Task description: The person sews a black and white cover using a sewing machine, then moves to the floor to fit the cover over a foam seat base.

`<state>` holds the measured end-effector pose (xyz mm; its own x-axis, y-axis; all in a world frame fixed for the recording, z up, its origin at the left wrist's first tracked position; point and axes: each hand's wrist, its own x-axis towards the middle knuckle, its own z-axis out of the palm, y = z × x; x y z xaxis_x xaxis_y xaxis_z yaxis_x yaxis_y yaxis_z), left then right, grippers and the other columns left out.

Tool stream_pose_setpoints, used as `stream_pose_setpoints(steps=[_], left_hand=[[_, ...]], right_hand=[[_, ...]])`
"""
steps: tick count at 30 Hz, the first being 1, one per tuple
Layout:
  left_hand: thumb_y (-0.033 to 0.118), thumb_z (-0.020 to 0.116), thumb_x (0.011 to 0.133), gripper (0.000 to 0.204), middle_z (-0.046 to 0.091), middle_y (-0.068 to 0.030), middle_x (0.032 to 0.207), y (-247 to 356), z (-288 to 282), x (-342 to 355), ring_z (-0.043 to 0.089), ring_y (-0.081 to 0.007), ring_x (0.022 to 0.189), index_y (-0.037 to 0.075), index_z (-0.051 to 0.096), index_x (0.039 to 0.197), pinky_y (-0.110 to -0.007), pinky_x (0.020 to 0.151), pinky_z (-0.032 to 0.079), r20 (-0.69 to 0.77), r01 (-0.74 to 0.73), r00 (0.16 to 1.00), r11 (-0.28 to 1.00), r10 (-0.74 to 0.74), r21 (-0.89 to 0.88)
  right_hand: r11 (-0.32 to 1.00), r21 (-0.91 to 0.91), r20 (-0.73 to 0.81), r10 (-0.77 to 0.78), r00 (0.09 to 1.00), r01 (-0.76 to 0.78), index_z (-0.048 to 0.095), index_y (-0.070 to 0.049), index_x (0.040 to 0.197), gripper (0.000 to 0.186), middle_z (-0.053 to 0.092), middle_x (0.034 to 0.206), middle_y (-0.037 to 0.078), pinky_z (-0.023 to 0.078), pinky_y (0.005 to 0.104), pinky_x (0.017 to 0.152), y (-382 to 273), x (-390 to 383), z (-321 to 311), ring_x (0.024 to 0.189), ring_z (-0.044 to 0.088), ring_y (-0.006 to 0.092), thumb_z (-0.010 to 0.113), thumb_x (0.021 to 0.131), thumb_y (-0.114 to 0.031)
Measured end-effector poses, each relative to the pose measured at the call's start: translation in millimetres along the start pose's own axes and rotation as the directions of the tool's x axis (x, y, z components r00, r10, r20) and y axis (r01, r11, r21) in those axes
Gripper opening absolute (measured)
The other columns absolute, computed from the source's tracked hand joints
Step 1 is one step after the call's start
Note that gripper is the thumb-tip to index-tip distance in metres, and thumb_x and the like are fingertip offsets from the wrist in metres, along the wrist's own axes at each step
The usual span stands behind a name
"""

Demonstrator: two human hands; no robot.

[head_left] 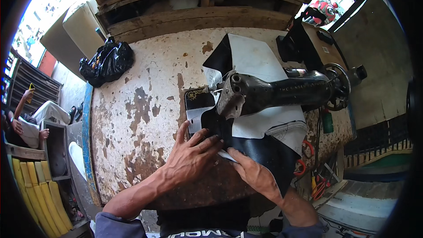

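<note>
A black sewing machine point(282, 91) stands on the worn table, its needle end toward the left. Under its arm passes a sheet of black material with a white back point(260, 147), folded over in places and running behind and in front of the machine. My left hand point(192, 152) lies on the near left part of the sheet, fingers spread, close to the needle area. My right hand point(255, 169) grips the sheet's near edge, where a pale rolled strip shows between the hands; its fingers are partly hidden under the material. The needle's tip cannot be made out.
The table point(114, 123) has peeling paint and a blue left edge. A black plastic bag point(107, 61) sits at its far left. Wooden shelves point(198, 20) stand behind. Orange-handled scissors point(301, 167) hang at the right edge. Another person point(33, 123) sits at far left.
</note>
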<state>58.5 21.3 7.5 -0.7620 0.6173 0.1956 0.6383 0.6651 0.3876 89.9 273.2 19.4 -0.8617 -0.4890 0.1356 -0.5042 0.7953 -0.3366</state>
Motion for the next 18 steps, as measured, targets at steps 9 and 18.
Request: stream_pose_setpoints(steps=[9,18], left_hand=[[0.031,0.077,0.089,0.053,0.066,-0.0042,0.144,1,2,3,0.055,-0.0277,0.14,0.017,0.068,0.14,-0.069,0.125,0.019,0.007,0.032,0.999,0.996,-0.033,0.083],[0.029,0.077,0.088,0.059,0.062,-0.0031,0.149,-2,1,4,0.051,-0.0273,0.144,0.018,0.065,0.144,-0.071,0.125,0.017,0.033,0.044,0.998,0.996,-0.047,0.079]], right_hand=[[1.0,-0.015,-0.105,0.018,0.994,-0.02,0.073,-0.022,0.112,0.026,0.066,0.085,0.005,0.056,0.0395,0.071,9,2,13,0.076,0.069,0.0266,0.078,0.086,-0.02],[0.993,-0.113,-0.058,-0.025,0.998,0.018,0.073,-0.016,0.11,0.022,0.065,0.087,0.005,0.056,0.0382,0.074,10,8,19,0.078,0.069,0.0256,0.077,0.088,-0.019]])
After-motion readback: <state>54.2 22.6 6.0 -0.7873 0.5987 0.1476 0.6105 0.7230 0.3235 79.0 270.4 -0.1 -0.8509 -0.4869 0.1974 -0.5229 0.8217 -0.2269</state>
